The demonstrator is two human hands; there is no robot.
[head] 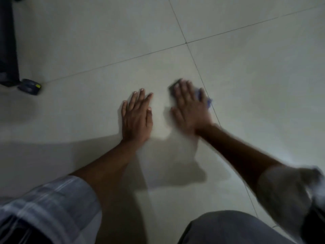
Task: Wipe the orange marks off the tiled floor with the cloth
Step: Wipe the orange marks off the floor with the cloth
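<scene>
Purple cloth (204, 95) sits pinned to the tiled floor (88, 41) under my right hand (189, 106), fingers (183, 88) flat across it, beside a grout line (198, 73); my left hand (136, 117) rests spread, empty. Wiping seems under way; no orange marks show, so next I would lift and check.

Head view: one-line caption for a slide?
Right hand presses a bluish cloth on the pale tiled floor; left hand rests flat beside it.

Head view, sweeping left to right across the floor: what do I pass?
Dark case → small dark object with a yellow patch → left hand, laid flat → right hand, pressing the cloth.
</scene>
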